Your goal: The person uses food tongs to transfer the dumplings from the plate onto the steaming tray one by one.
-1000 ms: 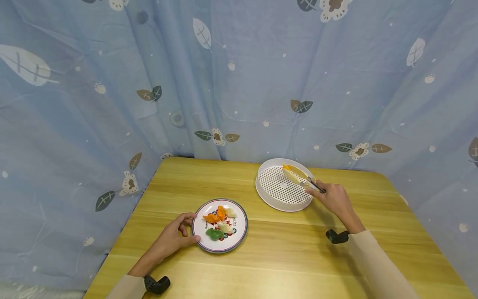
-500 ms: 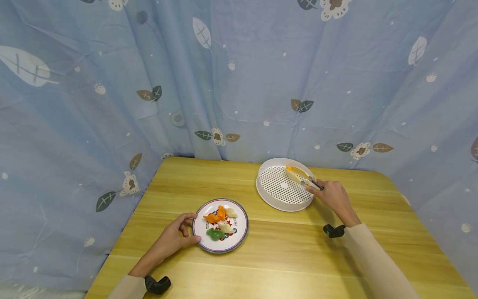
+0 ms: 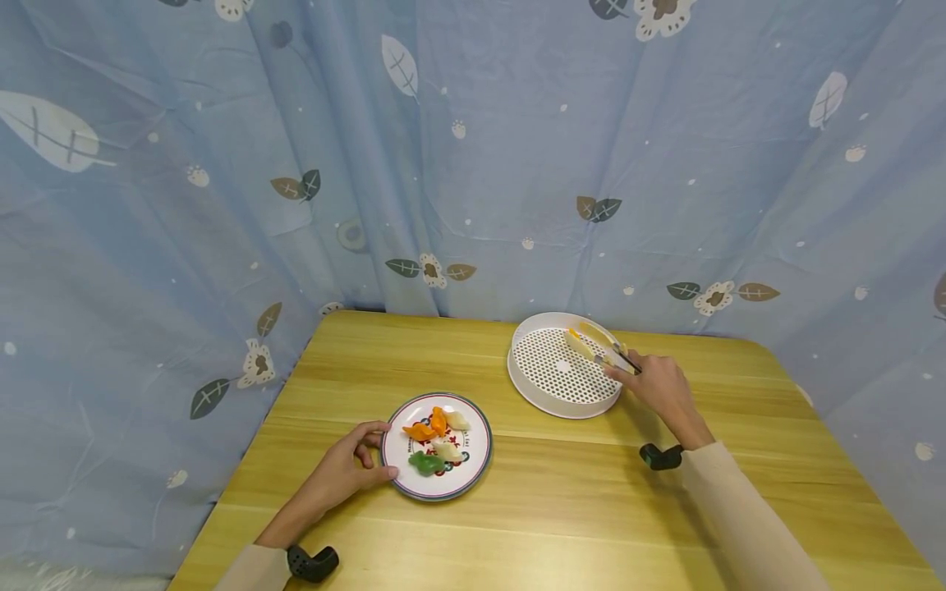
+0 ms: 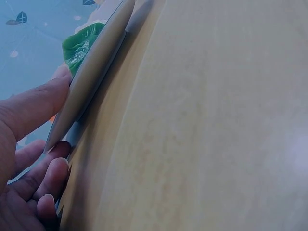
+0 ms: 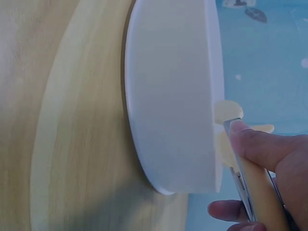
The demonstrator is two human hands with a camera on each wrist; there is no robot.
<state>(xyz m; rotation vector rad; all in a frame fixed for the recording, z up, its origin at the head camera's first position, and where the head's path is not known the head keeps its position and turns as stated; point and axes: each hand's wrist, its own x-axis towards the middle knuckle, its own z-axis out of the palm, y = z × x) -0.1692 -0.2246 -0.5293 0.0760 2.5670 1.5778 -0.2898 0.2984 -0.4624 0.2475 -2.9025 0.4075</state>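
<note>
My left hand holds the left rim of a round white plate, thumb on the rim and fingers at its edge. On the plate lie orange dumplings, pale dumplings and a green dumpling; the green dumpling also shows behind the rim in the left wrist view. My right hand grips a pair of tongs over a white perforated steamer tray. The tongs' pale tips are apart, inside the tray, with a bit of orange at the lower tip, mostly hidden.
Both things stand on a wooden table, the tray at the back right of the plate. The tray's tall side wall faces the right wrist camera. A blue patterned curtain hangs behind the table's far edge.
The tongs have shifted slightly right within the tray, and their tips have spread apart from around the orange piece. The left hand and plate have stayed in place.
</note>
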